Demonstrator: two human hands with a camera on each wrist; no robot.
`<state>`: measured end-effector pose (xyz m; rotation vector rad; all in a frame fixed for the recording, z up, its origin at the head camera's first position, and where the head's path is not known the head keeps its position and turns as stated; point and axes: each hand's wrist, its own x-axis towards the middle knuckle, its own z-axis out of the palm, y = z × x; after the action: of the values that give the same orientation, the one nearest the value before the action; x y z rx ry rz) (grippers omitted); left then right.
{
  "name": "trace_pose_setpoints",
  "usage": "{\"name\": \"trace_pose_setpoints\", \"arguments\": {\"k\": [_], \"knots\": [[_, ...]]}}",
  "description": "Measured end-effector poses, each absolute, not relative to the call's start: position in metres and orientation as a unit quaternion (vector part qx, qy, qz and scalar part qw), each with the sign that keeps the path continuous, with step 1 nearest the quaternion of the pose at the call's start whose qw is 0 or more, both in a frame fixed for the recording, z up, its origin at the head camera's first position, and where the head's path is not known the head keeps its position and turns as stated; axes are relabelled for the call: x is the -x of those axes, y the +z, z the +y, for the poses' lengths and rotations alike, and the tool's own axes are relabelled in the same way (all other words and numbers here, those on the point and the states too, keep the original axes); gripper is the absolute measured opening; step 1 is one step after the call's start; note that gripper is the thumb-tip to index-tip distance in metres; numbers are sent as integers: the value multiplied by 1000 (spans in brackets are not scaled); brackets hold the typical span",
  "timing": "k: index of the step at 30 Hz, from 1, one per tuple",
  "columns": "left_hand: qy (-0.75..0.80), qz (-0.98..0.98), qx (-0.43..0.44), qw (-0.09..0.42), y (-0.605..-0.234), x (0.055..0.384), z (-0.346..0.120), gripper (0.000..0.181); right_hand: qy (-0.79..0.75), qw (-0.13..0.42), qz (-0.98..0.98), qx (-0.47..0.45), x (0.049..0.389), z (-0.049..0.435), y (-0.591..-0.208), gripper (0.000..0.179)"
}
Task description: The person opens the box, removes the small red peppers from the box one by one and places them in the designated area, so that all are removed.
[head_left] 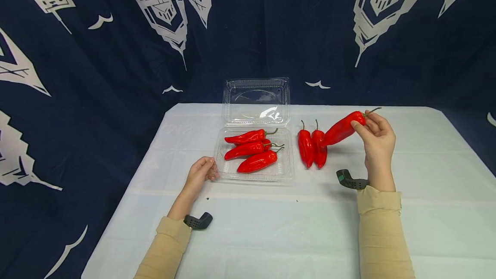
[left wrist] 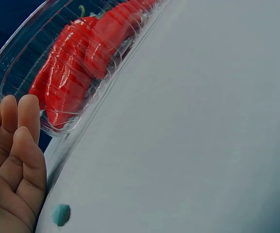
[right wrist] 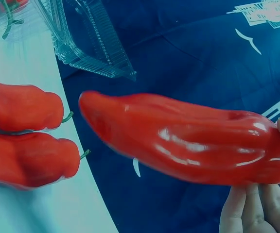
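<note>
My right hand (head_left: 377, 139) pinches a large red pepper (head_left: 342, 128) near its stem end, thumb on one side and fingers on the other, holding it tilted above the table. Just left of it, two red peppers (head_left: 312, 147) lie side by side, stems away from me. An open clear plastic container (head_left: 284, 175) holds several red peppers (head_left: 255, 161), partly overlapping. At the container's left edge rests my left hand (head_left: 201, 171); in the left wrist view its loosely bent fingers (left wrist: 28, 116) meet the container's corner, and the thumb's place is unclear.
The container's clear lid (head_left: 256, 98) stands raised at the back, by the edge of the white-covered table (head_left: 271, 236). A dark blue cloth (head_left: 240, 46) with white building and bird prints hangs behind. Small dark specks (head_left: 207, 198) lie on the tabletop.
</note>
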<state>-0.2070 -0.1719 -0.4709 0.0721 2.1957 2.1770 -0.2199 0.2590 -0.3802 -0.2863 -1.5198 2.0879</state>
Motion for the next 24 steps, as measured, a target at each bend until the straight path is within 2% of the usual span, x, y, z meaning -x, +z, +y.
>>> {"name": "trace_pose_setpoints", "arguments": {"k": [24], "knots": [[705, 709, -19, 15, -479, 211, -174, 21, 691, 249, -667, 121, 231, 266, -406, 41]]}}
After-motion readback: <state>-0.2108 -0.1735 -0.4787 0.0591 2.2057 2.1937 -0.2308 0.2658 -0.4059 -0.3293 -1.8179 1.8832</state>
